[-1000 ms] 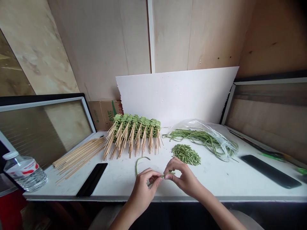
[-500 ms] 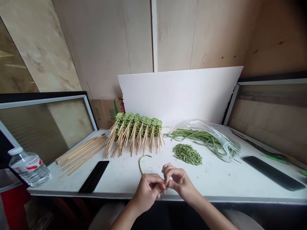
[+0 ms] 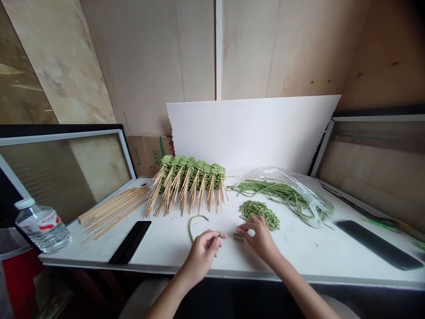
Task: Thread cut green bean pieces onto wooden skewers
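Observation:
My left hand (image 3: 203, 253) is closed around a long green bean (image 3: 190, 227); its tail curves out over the table and its cut end shows at my fingertips. To its right, my right hand (image 3: 260, 239) has thumb and forefinger pinched together at a short green bean piece (image 3: 238, 237), low over the white table. Just beyond that hand lies a pile of short bean pieces (image 3: 260, 211), partly covered by my fingers.
Skewered bean pieces (image 3: 192, 170) are stacked at the back, sticks toward me. Loose bamboo skewers (image 3: 113, 210), a black phone (image 3: 130, 243) and a water bottle (image 3: 42, 226) are on the left. Whole long beans (image 3: 282, 190) lie partly in a clear bag; a dark slab (image 3: 378, 244) is at right.
My hands were together at the bean and are now apart. The right one has moved right, toward the pile, with a short piece; the left still grips the long bean.

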{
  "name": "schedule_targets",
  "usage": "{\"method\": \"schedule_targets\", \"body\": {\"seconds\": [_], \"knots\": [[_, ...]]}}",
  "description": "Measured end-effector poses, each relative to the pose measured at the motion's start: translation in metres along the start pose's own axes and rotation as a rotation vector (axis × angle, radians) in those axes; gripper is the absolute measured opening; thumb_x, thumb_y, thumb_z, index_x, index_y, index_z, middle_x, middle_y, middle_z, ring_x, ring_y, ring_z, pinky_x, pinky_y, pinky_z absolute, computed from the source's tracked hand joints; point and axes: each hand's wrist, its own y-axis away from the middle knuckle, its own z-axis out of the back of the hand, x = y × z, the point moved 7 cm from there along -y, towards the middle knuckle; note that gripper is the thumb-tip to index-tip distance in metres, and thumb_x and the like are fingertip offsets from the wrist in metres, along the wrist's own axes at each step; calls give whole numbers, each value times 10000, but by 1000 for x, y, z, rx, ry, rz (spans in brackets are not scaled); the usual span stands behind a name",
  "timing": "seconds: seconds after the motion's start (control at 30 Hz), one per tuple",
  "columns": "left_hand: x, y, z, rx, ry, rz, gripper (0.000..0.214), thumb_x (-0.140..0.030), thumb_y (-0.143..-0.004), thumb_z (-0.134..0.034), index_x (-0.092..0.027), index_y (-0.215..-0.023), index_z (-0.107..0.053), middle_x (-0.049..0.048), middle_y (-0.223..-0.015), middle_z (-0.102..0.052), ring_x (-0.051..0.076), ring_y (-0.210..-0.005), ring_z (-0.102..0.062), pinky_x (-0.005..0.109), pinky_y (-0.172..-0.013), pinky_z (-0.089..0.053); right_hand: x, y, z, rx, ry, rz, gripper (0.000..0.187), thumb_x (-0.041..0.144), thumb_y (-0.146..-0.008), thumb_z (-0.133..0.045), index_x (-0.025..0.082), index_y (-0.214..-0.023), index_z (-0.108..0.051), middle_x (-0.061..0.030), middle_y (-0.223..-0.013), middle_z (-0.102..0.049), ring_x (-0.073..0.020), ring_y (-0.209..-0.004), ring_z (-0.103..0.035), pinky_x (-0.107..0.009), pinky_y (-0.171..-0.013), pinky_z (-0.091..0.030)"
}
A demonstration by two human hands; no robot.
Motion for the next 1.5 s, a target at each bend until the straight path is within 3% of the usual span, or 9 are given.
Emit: {"method": "schedule_targets", "body": {"seconds": [0.13,0.3,0.43,0.57,0.77,1.0,1.13,1.37,1.5], "knots": [[11,1,-7,61,-27,38,468,-544,-966,-626,-141,-1169,-749,75,-964,-633,108,-673,-559,233,-587,-432,-12,4,-21,81,4,-21,231,471,-913,-726,271,-881,-838,-102,-841,-667,-333,-941,-543,-454,-829,-456],[24,-1,-4,32,-21,103,460,-521,-931,-688,-123,-1154,-749,54,-845,-665,89,-563,-543,238,-551,-423,-8,1,-7,36,-80,-48,409,568,-981,-585,236,-917,-815,-109,-878,-697,-324,-940,-569,-468,-856,-457],[23,0,-1,-26,-5,116,414,-471,-857,-792,-123,-1072,-728,44,-838,-681,114,-566,-617,258,-569,-476,21,1,0,188,-370,-44,472,597,-1020,-499,231,-979,-795,-98,-970,-740,-274,-896,-636,-396,-775,-485],[21,0,-1,-47,40,100,404,-428,-796,-855,-140,-1001,-660,21,-800,-677,135,-581,-647,256,-565,-502,62,11,-3,374,-484,70,325,565,-926,-701,271,-1018,-807,-59,-935,-753,-237,-877,-647,-335,-737,-472],[18,-1,5,-52,-150,44,248,-358,-944,-684,-147,-1060,-742,60,-816,-743,146,-592,-656,281,-614,-528,63,9,3,226,-446,101,309,535,-953,-679,249,-927,-792,-66,-866,-733,-234,-858,-617,-349,-752,-464],[-10,7,7,-182,-395,-252,76,-207,-911,-705,-195,-898,-779,65,-863,-781,212,-797,-724,302,-751,-556,80,17,4,205,-420,255,188,439,-939,-733,255,-955,-770,-64,-898,-732,-245,-914,-611,-374,-823,-478],[-11,7,5,-158,-451,-239,96,-220,-935,-698,-194,-982,-777,68,-892,-763,208,-797,-705,287,-724,-527,87,17,6,158,-402,268,155,362,-985,-677,248,-899,-738,-60,-879,-715,-248,-909,-592,-391,-842,-469],[-20,11,-4,-82,-492,-296,243,-100,-940,-578,-183,-813,-768,44,-778,-683,171,-717,-630,261,-670,-460,95,24,-1,197,-381,230,216,131,-982,-528,235,-857,-671,-53,-837,-659,-250,-917,-546,-369,-797,-450],[-28,14,-6,-54,-358,-283,314,-10,-856,-510,-170,-722,-745,33,-707,-662,156,-662,-622,247,-640,-470,89,28,-11,215,-593,118,200,303,-982,-623,225,-807,-680,-49,-834,-635,-236,-889,-574,-367,-827,-465]]}}
